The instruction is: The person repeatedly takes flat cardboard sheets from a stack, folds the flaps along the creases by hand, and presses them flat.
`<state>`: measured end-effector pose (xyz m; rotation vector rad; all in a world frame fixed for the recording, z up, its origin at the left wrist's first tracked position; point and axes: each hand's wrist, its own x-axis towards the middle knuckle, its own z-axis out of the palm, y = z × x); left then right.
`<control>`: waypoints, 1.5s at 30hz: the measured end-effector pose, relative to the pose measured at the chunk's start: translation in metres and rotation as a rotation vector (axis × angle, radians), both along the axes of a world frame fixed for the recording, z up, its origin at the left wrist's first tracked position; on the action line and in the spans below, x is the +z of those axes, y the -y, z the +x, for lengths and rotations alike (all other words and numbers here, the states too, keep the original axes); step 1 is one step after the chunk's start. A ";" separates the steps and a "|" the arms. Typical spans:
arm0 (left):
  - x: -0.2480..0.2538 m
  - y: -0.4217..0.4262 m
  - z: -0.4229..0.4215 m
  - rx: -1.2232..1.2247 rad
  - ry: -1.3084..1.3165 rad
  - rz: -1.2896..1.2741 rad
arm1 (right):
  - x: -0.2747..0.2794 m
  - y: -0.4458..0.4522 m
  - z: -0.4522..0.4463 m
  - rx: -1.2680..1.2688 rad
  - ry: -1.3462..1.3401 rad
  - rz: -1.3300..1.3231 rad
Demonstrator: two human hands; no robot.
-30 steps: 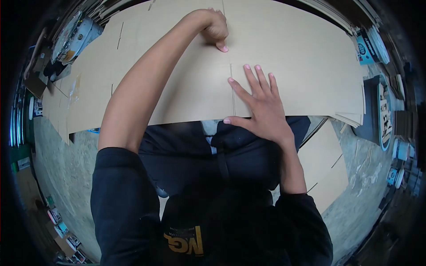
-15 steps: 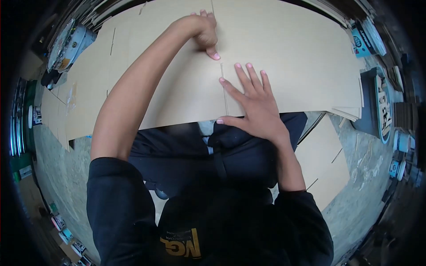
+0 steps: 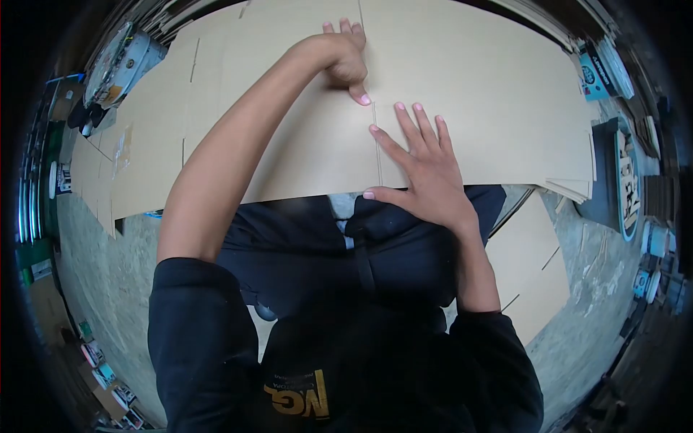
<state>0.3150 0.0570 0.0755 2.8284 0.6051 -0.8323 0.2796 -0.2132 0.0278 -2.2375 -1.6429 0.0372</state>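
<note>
Cardboard sheet (image 3: 498,94) lies broad and flat on my feed, reaching out to both sides of the near slot (image 3: 377,159), which I take as my landmark. On the near side of that slot, the sheet's edge crosses over the dark trousers (image 3: 289,234).

My left hand (image 3: 350,61) is just past the slot's far end, wrist bent, fingers pointing away and a little apart, thumb standing off toward the slot tip. I cannot tell how hard it bears on the board. My right hand (image 3: 434,169) lies to the right of the slot, fingers spread wide, index tip at the cut, thumb by the slot's near end. I see neither hand closed around anything.

I read the step in hand as pressing along the line that runs from the slot to the far slot (image 3: 361,10) beyond it, with the right hand steadying. To my judgement, the next move calls for even pressure along that line and a firm right palm, so the sheet does not slide.

Well to the right of the slot stands a grey tub (image 3: 603,184) of tan offcuts.
</note>
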 end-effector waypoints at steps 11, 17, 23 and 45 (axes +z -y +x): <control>0.001 -0.023 0.001 -0.081 -0.005 -0.113 | -0.001 0.000 0.000 0.002 0.022 0.013; -0.010 0.003 0.010 -0.149 -0.096 0.161 | 0.000 0.000 -0.001 0.002 0.010 0.003; -0.004 -0.014 -0.018 -0.136 0.050 -0.068 | 0.006 0.000 -0.002 -0.004 0.008 -0.047; -0.067 -0.173 -0.154 0.337 0.753 0.074 | 0.001 0.009 -0.064 -0.152 0.059 0.219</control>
